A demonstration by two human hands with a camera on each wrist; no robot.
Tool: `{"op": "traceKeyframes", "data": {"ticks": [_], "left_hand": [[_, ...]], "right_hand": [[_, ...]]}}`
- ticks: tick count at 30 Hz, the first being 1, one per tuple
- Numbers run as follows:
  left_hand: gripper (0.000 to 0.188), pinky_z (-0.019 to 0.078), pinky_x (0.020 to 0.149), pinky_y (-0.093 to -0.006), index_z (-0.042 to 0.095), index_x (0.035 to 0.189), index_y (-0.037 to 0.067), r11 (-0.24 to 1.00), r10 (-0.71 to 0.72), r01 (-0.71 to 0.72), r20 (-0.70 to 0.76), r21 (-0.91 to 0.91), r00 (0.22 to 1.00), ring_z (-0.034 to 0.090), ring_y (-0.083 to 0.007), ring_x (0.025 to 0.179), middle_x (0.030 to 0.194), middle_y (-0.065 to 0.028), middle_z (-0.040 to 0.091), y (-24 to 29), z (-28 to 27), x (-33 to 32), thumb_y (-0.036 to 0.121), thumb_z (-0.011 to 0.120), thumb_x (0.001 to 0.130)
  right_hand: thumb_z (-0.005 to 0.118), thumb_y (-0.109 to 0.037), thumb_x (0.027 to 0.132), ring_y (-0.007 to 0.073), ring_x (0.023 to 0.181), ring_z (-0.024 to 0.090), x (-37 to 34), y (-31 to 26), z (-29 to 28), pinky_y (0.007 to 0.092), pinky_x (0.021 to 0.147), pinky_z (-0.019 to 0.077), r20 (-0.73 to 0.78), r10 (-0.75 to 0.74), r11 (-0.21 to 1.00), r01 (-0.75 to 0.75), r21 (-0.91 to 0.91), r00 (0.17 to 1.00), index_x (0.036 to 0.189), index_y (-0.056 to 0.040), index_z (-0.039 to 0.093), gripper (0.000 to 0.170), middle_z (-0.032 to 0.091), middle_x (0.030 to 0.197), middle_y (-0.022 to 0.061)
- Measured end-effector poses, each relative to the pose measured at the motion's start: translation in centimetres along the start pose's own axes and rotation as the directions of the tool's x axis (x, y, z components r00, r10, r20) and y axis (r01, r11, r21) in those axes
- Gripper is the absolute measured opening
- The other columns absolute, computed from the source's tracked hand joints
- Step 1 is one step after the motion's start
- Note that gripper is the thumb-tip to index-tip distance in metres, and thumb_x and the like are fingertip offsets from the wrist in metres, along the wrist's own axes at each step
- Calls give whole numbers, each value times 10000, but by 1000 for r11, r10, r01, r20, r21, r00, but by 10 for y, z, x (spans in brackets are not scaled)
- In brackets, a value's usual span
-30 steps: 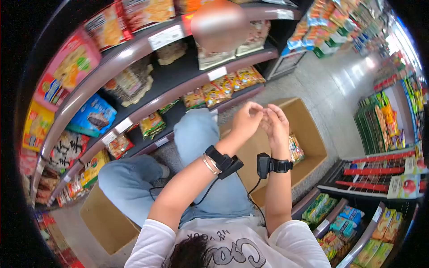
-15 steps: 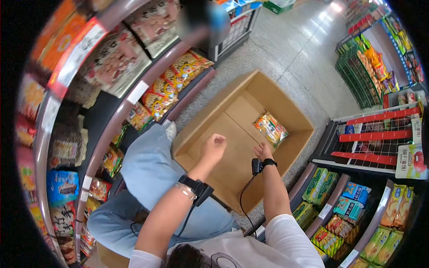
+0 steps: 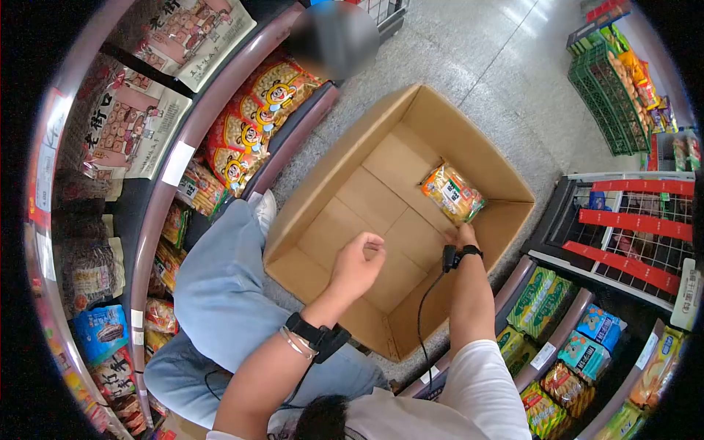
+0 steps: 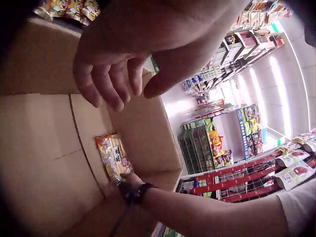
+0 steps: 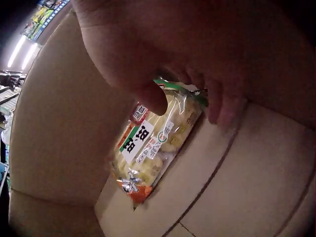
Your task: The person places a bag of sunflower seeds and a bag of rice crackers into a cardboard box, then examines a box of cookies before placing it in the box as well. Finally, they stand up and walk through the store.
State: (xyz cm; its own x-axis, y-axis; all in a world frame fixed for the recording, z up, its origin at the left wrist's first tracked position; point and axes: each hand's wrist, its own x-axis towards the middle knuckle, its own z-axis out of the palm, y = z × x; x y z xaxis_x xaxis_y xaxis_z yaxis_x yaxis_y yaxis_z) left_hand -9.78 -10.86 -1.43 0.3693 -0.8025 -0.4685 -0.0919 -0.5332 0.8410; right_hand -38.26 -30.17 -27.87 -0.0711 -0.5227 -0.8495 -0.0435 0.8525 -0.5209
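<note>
A clear packet of rice crackers (image 3: 452,192), with orange and green print, lies in the far right corner of a cardboard box (image 3: 345,194). My right hand (image 3: 465,236) reaches down inside the box to the packet's near end. In the right wrist view, the thumb (image 5: 153,98) overlaps the packet and the other fingers (image 5: 222,101) hang along its edge, with a gap between thumb and fingers. My left hand (image 3: 358,262) hovers over the box's near left side, fingers loosely curled around nothing; the left wrist view shows them hanging down.
Shelves (image 3: 172,161) of bagged snacks line the left, close to my bent knee (image 3: 227,253). On the right stand a low shelf with packets (image 3: 583,359) and a wire rack with red strips (image 3: 631,220). A green crate (image 3: 605,103) sits farther back on the tiled floor (image 3: 469,44).
My hands, together in front of me at first, have parted. The right has gone down into the box to the packet; the left stays above the box. The view has turned toward the box.
</note>
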Motion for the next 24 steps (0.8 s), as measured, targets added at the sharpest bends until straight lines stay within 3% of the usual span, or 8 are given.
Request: {"op": "traceKeyframes", "data": {"ticks": [3, 7, 11, 17, 18, 21, 22, 24], "left_hand": [[214, 497, 758, -286, 592, 1027, 28, 999, -50, 51, 16, -17, 999, 635, -159, 849, 966, -86, 655, 5, -1, 0, 140, 616, 846], [214, 502, 758, -297, 592, 1029, 27, 999, -29, 29, 8, -33, 1000, 641, -172, 840, 957, -94, 657, 0, 10, 2, 146, 611, 853], [216, 505, 758, -304, 591, 1026, 27, 996, -85, 86, 30, -13, 996, 640, -177, 845, 950, -95, 658, 8, 11, 3, 157, 614, 855], [207, 501, 758, -298, 592, 1008, 32, 997, -64, 62, 27, 45, 998, 638, -177, 840, 961, -94, 662, -14, 14, 14, 162, 623, 849], [206, 500, 757, -297, 591, 1007, 34, 996, -74, 72, 30, 56, 997, 639, -179, 838, 962, -94, 662, -15, 15, 15, 161, 624, 849], [215, 500, 744, -330, 616, 979, 46, 999, -39, 40, -10, 36, 999, 652, -230, 858, 920, -100, 676, -15, 13, 14, 186, 615, 815], [221, 499, 742, -327, 617, 982, 45, 998, -45, 46, -13, 42, 999, 652, -224, 852, 911, -98, 677, -14, 11, 14, 192, 617, 816], [234, 498, 738, -321, 621, 990, 43, 997, -55, 56, -19, 52, 998, 651, -211, 838, 892, -94, 680, -12, 7, 13, 202, 622, 818]], "right_hand": [[453, -131, 929, 393, 1068, 539, -4, -1, -1, 499, 775, 525, 5, 57, 998, -57, -6, 998, 1288, -36, 325, 392, 441, 1252, 189], [584, -159, 881, 192, 668, 571, 46, 41, -16, 365, 552, 505, -14, 60, 998, -60, -3, 998, 1024, -76, 548, 169, 574, 818, 63], [633, -228, 880, 148, 568, 534, 72, 64, -3, 288, 501, 459, 2, 135, 989, -135, 67, 991, 963, -84, 570, 178, 563, 759, 41], [628, -291, 884, 116, 550, 524, 1, 32, 38, 264, 501, 463, 57, 33, 999, -33, -15, 998, 914, -95, 554, 211, 515, 649, 6], [599, -230, 880, 141, 622, 580, -8, 30, 43, 270, 502, 470, 36, 86, 993, -88, 73, 996, 994, -101, 516, 191, 534, 731, 19], [553, -177, 874, 201, 747, 645, -55, 16, 64, 273, 495, 472, 110, -80, 977, 56, 208, 991, 1077, -107, 462, 233, 567, 889, 53], [538, -145, 865, 261, 858, 662, -70, 11, 71, 272, 548, 479, 108, -96, 978, 74, 196, 989, 1121, -122, 441, 274, 562, 1062, 70], [531, -142, 871, 275, 887, 658, -122, -8, 85, 292, 640, 496, 173, -175, 962, 131, 241, 969, 1138, -121, 436, 285, 559, 1113, 71]]}}
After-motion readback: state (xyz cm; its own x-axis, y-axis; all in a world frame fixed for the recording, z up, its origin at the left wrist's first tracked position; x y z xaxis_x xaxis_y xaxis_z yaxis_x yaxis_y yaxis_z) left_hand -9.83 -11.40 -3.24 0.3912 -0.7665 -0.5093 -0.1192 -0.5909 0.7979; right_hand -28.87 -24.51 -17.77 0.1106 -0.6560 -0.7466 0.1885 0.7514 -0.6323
